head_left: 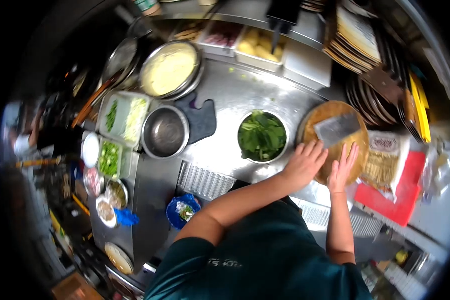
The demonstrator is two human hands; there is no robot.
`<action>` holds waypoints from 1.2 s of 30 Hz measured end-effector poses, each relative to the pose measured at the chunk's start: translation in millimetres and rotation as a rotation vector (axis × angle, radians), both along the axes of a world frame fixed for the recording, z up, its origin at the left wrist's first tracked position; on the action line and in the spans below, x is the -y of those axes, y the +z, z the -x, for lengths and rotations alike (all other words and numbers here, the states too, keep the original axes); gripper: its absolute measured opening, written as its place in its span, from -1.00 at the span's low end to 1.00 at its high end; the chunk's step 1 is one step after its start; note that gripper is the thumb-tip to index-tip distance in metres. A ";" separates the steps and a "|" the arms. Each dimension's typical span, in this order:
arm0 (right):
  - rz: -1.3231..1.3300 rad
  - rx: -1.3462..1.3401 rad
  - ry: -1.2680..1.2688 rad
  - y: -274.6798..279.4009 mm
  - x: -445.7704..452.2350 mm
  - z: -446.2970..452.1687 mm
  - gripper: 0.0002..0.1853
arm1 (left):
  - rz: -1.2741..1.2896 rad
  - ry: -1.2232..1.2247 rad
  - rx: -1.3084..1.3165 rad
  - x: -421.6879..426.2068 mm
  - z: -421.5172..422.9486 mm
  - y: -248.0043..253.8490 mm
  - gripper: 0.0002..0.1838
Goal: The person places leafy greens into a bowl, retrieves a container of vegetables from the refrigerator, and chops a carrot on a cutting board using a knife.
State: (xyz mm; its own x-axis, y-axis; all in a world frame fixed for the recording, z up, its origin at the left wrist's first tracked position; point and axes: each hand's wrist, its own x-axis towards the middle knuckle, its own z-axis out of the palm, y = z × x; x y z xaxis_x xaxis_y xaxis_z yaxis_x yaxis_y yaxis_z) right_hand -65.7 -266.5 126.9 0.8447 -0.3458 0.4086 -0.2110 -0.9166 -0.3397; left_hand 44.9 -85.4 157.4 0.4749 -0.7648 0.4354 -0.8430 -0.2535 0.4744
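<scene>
Step in hand: board work, it seems. Cleaver (337,128) flat on board (330,111); left hand (307,161) and right hand (342,167) open over its near side, gripping nothing visible. Next move probably calls for gripping the cleaver. Left of board: pot (285,145) of greens (263,137). Beyond board, leftward: tub (257,62) of yellow chunks (257,44).

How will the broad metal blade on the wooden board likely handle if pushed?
The blade looks like one rigid metal sheet, so probably stiff. Its broad face seems to lie flat on the wooden board, so it would likely slide rather than roll. The smooth surface may be slippery.
</scene>
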 end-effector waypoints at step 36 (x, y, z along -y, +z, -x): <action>-0.170 -0.100 0.814 -0.8 -217.3 -135.5 -0.45 | 1.260 2.134 -0.635 -566.5 244.9 -64.7 -0.87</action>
State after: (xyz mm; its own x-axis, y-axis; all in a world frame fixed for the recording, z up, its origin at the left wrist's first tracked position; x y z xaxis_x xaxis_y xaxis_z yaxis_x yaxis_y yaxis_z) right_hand 69.9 -49.2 126.1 0.8866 0.3382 0.3154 0.4584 -0.7335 -0.5019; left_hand -200.0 481.1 92.7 0.0692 0.9472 -0.3132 0.2093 0.2932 0.9329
